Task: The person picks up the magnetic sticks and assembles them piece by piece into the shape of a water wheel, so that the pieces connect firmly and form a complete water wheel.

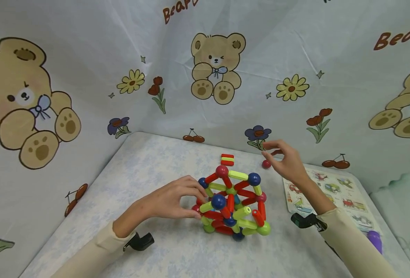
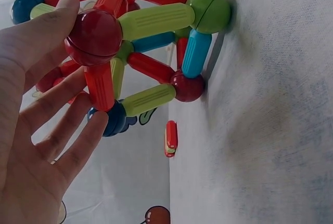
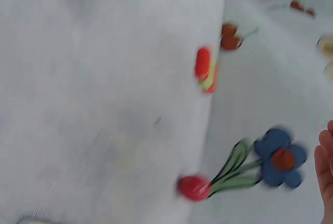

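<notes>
A domed structure of red, green and blue magnetic rods and balls stands mid-table. My left hand holds its left side. In the left wrist view the left hand has its thumb on a red ball and a fingertip against a blue ball. My right hand hovers at the back right with fingers loosely curled; I see nothing held in it. A loose red ball lies on the table just below it. The blurred right wrist view shows this red ball and only a finger edge at the right border.
A small stack of red and green rods lies near the back edge. A picture puzzle board and a purple object lie at the right. Bear-print cloth walls the table on the left and at the back.
</notes>
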Motion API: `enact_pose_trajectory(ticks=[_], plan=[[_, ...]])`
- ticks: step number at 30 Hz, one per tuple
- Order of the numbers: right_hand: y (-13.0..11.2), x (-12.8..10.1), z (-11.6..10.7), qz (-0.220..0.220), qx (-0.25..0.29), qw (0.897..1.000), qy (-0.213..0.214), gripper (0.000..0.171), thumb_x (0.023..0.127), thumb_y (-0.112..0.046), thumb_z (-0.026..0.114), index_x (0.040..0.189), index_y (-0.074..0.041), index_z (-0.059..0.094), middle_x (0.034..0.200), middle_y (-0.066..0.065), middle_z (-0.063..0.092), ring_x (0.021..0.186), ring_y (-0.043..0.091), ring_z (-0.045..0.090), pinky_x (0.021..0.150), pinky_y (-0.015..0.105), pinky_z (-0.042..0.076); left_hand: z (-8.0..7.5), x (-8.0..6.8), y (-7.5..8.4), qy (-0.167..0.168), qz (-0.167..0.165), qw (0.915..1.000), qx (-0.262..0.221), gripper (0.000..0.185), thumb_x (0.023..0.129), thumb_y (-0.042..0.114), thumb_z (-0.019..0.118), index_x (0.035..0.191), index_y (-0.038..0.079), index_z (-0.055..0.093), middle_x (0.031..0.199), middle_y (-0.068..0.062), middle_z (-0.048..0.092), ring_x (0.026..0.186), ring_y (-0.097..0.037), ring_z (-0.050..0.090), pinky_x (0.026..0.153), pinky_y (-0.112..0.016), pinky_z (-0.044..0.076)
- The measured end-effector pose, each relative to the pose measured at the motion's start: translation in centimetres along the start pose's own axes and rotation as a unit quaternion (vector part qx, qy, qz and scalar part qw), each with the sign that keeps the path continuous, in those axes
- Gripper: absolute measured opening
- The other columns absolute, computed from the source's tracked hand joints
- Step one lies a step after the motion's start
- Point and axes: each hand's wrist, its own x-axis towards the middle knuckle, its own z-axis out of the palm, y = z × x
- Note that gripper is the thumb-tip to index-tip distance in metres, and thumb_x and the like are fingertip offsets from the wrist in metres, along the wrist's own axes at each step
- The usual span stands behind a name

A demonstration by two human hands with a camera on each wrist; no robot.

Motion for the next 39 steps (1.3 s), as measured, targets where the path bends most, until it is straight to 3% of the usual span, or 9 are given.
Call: enact_pose_trajectory(ticks=[3, 6, 11, 15, 28, 31, 34, 39], plan=[[3.4, -0.4, 0.5, 0.039, -0.023, 0.999, -0.016, 0.035, 0.099, -0.004, 0.077, 0.132, 0.002, 0.068, 0.123, 0.018, 0.073, 0.111, 0.035, 0.071, 0.091, 0.039, 0.062, 0.0, 0.0, 0.0, 0.000, 0.001, 1.0000, 0.003, 0.028, 0.091, 0.036, 0.089, 0.115, 0.023, 0.079, 0.128, 0.008, 0.071, 0.125, -0.013, 0.058, 0.105, -0.036, 0.055], [6.2, -0.9, 1.3, 0.079, -0.029, 0.995, -0.054, 0.039, 0.099, -0.006, 0.077, 0.135, 0.005, 0.065, 0.127, 0.023, 0.070, 0.114, 0.042, 0.069, 0.091, 0.060, 0.060, 0.0, 0.0, -0.1, 0.000, 0.002, 1.0000, 0.004, 0.029, 0.091, 0.037, 0.089, 0.115, 0.022, 0.079, 0.128, 0.007, 0.072, 0.125, -0.013, 0.058, 0.105, -0.036, 0.055], [9.4, -2.0, 2.4, 0.141, -0.045, 0.982, -0.116, 0.047, 0.098, -0.009, 0.079, 0.140, 0.004, 0.063, 0.134, 0.026, 0.065, 0.120, 0.045, 0.065, 0.096, 0.063, 0.058, 0.1, 0.2, -0.1, 0.000, 0.002, 1.0000, 0.000, 0.030, 0.092, 0.036, 0.088, 0.116, 0.022, 0.079, 0.128, 0.002, 0.072, 0.126, -0.012, 0.056, 0.106, -0.036, 0.054], [10.2, -2.8, 2.4, 0.170, -0.053, 0.975, -0.132, 0.047, 0.098, -0.007, 0.079, 0.141, 0.002, 0.064, 0.133, 0.024, 0.065, 0.120, 0.043, 0.064, 0.097, 0.061, 0.058, 0.0, 0.3, -0.1, -0.001, -0.004, 1.0000, -0.004, 0.029, 0.091, 0.036, 0.089, 0.116, 0.023, 0.079, 0.128, 0.004, 0.072, 0.126, -0.010, 0.055, 0.106, -0.036, 0.054], [10.0, -4.8, 3.3, 0.175, -0.053, 0.976, -0.115, 0.038, 0.096, -0.008, 0.081, 0.131, 0.001, 0.069, 0.126, 0.021, 0.067, 0.113, 0.040, 0.070, 0.090, 0.054, 0.062, 0.3, 0.1, -0.4, 0.003, -0.009, 0.9999, -0.002, 0.029, 0.092, 0.040, 0.088, 0.115, 0.026, 0.079, 0.128, 0.005, 0.071, 0.126, -0.012, 0.055, 0.105, -0.037, 0.055], [8.5, -4.9, 3.0, 0.165, -0.036, 0.981, -0.095, 0.041, 0.095, -0.007, 0.082, 0.133, 0.002, 0.067, 0.126, 0.022, 0.067, 0.113, 0.043, 0.069, 0.089, 0.051, 0.064, 0.4, 0.1, -0.4, 0.002, -0.010, 0.9999, -0.003, 0.029, 0.092, 0.041, 0.087, 0.115, 0.026, 0.079, 0.128, 0.005, 0.072, 0.127, -0.012, 0.055, 0.105, -0.037, 0.054], [6.1, -4.8, 2.4, 0.145, -0.016, 0.987, -0.071, 0.043, 0.095, -0.008, 0.082, 0.134, 0.002, 0.066, 0.125, 0.022, 0.068, 0.112, 0.045, 0.070, 0.087, 0.040, 0.065, 0.4, 0.1, -0.5, 0.003, -0.010, 0.9999, -0.003, 0.028, 0.092, 0.041, 0.087, 0.114, 0.027, 0.078, 0.128, 0.005, 0.072, 0.126, -0.012, 0.055, 0.105, -0.037, 0.054], [1.2, -4.8, 0.7, 0.092, 0.012, 0.995, -0.032, 0.042, 0.095, -0.006, 0.083, 0.134, -0.002, 0.067, 0.123, 0.015, 0.071, 0.107, 0.023, 0.070, 0.086, 0.014, 0.057, 0.4, 0.1, -0.5, 0.006, -0.004, 1.0000, -0.003, 0.027, 0.091, 0.040, 0.088, 0.112, 0.026, 0.079, 0.128, 0.005, 0.072, 0.126, -0.012, 0.055, 0.104, -0.038, 0.054]])
